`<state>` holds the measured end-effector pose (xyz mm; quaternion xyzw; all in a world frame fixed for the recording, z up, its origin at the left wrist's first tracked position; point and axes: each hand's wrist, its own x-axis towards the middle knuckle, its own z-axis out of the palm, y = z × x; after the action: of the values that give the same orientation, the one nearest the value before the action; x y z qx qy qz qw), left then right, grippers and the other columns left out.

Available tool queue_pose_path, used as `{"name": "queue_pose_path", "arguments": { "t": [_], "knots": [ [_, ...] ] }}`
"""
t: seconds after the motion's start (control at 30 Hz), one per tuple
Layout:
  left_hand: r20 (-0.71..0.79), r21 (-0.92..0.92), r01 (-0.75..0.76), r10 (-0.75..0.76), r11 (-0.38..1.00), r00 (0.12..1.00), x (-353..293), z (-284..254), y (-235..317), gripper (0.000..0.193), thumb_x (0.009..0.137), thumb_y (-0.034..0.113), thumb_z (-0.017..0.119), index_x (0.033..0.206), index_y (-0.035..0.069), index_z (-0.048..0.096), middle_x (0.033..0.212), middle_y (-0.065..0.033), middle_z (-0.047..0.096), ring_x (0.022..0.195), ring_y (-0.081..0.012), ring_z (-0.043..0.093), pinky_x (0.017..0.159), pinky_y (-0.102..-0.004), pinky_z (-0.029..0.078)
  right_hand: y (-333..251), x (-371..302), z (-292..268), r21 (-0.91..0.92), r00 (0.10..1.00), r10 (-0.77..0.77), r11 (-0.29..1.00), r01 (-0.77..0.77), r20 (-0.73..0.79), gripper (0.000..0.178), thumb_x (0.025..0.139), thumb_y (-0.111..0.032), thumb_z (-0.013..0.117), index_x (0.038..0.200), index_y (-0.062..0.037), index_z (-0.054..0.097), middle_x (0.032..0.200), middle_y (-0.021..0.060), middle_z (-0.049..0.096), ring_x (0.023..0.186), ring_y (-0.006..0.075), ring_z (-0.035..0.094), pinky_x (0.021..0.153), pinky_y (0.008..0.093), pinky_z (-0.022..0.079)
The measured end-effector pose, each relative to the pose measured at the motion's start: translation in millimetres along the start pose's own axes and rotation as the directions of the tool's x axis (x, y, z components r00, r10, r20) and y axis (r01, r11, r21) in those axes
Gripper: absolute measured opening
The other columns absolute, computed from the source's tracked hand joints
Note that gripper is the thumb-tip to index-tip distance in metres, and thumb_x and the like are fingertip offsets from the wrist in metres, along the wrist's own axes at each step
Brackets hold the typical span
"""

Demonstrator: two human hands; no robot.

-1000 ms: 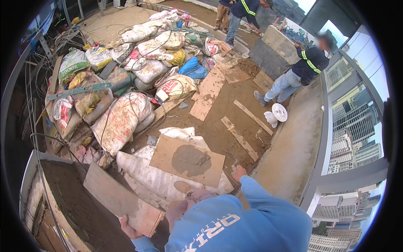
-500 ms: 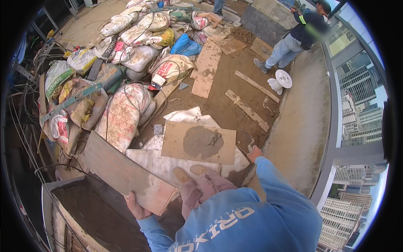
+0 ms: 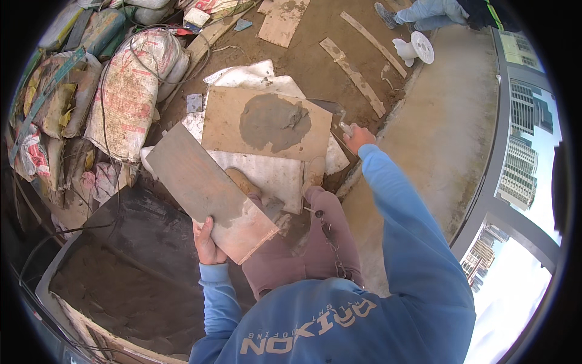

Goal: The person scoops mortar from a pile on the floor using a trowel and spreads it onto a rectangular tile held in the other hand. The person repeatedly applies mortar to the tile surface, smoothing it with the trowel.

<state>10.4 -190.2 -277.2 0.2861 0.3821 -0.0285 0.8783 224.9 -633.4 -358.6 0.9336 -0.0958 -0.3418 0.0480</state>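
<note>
My left hand (image 3: 208, 242) grips the near edge of a long brownish tile (image 3: 206, 188), held flat in front of my knees. My right hand (image 3: 357, 137) is stretched forward and closed on the handle of a trowel (image 3: 332, 111), whose blade rests at the right edge of a brown board (image 3: 224, 121). A grey mound of wet mortar (image 3: 273, 121) sits on that board. White sacking (image 3: 267, 173) lies under the board. My boots (image 3: 242, 182) stand just behind it.
A dark tub (image 3: 91, 267) of mortar or sand stands at the lower left. Piled cement sacks (image 3: 127, 91) and cables fill the left. Wooden strips (image 3: 351, 76) lie on the dirt floor. Another person's legs (image 3: 424, 12) show at the top right, beside a concrete ledge (image 3: 436, 139).
My view has tipped down and closer to the board. The tile has swung in over my knees. My right hand has reached forward to the trowel at the board's edge.
</note>
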Motion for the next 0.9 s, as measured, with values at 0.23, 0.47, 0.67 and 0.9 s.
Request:
{"name": "queue_pose_path", "arguments": {
  "t": [0.23, 0.47, 0.67, 0.9],
  "knots": [
    [-0.177, 0.142, 0.169, -0.142, 0.975, 0.974, 134.3, -48.9, -159.6, 0.051, 0.094, -0.001, 0.061, 0.141, 0.003, 0.044, 0.13, -0.0114, 0.059, 0.115, -0.0242, 0.061, 0.097, -0.0376, 0.051, -17.9, 168.4, 181.9, -0.067, 0.99, -0.098, 0.992, 0.105, 0.105, 0.037, 0.093, -0.036, 0.06, 0.116, -0.008, 0.059, 0.105, 0.0204, 0.071, 0.101, 0.0405, 0.067, 0.09, 0.0505, 0.053],
    [-0.279, 0.056, 0.307, -0.28, 0.95, 0.918, 183.9, -88.2, -312.2, 0.053, 0.092, 0.001, 0.064, 0.142, 0.005, 0.044, 0.132, -0.0098, 0.058, 0.12, -0.0251, 0.058, 0.101, -0.04, 0.048, -8.4, 334.3, 329.6, 0.014, 0.987, -0.147, 0.989, 0.148, -0.064, 0.032, 0.093, -0.028, 0.062, 0.114, -0.0038, 0.059, 0.103, 0.024, 0.07, 0.098, 0.0416, 0.068, 0.086, 0.0523, 0.053],
    [-0.279, 0.173, 0.397, -0.342, 0.901, 0.897, 187.3, -92.1, -325.9, 0.06, 0.09, 0.007, 0.068, 0.144, 0.003, 0.042, 0.133, -0.0123, 0.058, 0.121, -0.0269, 0.057, 0.104, -0.0402, 0.046, -16.7, 311.0, 446.6, 0.385, 0.996, -0.065, 0.922, 0.038, 0.057, 0.031, 0.087, -0.017, 0.066, 0.111, 0.0004, 0.058, 0.102, 0.0278, 0.069, 0.1, 0.0456, 0.066, 0.088, 0.0512, 0.053],
    [-0.284, 0.276, 0.362, -0.284, 0.89, 0.916, 201.7, -99.8, -319.9, 0.065, 0.088, 0.009, 0.07, 0.145, 0.004, 0.04, 0.134, -0.0124, 0.056, 0.121, -0.0273, 0.057, 0.104, -0.0403, 0.045, -44.5, 256.0, 513.8, 0.793, 0.924, -0.06, 0.536, -0.29, 0.378, 0.019, 0.085, -0.016, 0.07, 0.09, -0.0005, 0.059, 0.082, 0.0187, 0.067, 0.07, 0.0293, 0.067, 0.059, 0.0404, 0.05]
  ]
}}
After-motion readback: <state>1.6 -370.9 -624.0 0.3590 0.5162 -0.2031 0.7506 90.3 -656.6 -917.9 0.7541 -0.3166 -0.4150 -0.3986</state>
